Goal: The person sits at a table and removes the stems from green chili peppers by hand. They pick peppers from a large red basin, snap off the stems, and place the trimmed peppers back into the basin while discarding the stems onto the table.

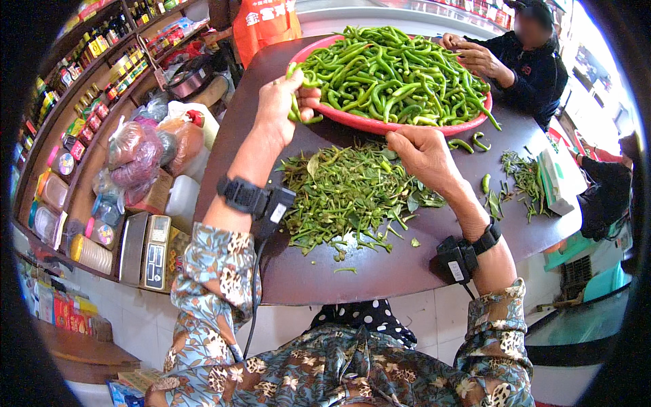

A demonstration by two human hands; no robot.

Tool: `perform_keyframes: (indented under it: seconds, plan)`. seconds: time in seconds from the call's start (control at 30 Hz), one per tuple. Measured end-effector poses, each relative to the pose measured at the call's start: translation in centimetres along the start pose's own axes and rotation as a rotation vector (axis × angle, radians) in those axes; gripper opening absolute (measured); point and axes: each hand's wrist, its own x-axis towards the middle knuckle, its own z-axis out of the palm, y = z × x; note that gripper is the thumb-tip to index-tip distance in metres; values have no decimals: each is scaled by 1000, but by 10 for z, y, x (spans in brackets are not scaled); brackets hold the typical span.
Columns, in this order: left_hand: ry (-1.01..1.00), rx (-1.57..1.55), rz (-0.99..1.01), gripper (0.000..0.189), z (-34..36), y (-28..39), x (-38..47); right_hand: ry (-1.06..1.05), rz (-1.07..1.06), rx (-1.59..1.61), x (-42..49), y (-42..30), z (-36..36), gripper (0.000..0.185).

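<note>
My left hand (pixel 278 104) grips a few green chili peppers (pixel 295 111) at the left rim of a red plastic basin (pixel 356 121). A tall heap of green chili peppers (pixel 402 76) rises above that rim. Just below the basin's front edge is my right hand (pixel 426 155), its fingers curled and thumb pressed to the index finger. Nothing clearly shows in its grasp, though the fingertips are partly hidden. Under and between both hands spreads a pile of green pepper stems and leaves (pixel 346 198) on the dark table (pixel 315 285).
Across the table a person's hands (pixel 473 58) work beside the basin. Loose peppers (pixel 462 145), a smaller stem pile (pixel 526 180) and a white-and-green box (pixel 557 180) lie at right. At left stand shelves of bottles (pixel 96 46), filled plastic bags (pixel 137 152) and a scale (pixel 156 249).
</note>
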Motion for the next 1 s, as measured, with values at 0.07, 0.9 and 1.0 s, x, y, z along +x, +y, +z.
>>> perform_keyframes:
  seconds: [0.07,0.9,1.0]
  plan:
    - [40,-68,-29,19,-4,4,25,42,-77,-62,0,1,1,23]
    - [342,170,268,35,37,-39,97,36,-169,-125,-3,-2,1,21]
    - [325,144,441,38,54,-53,92,27,-148,-151,-2,-2,1,22]
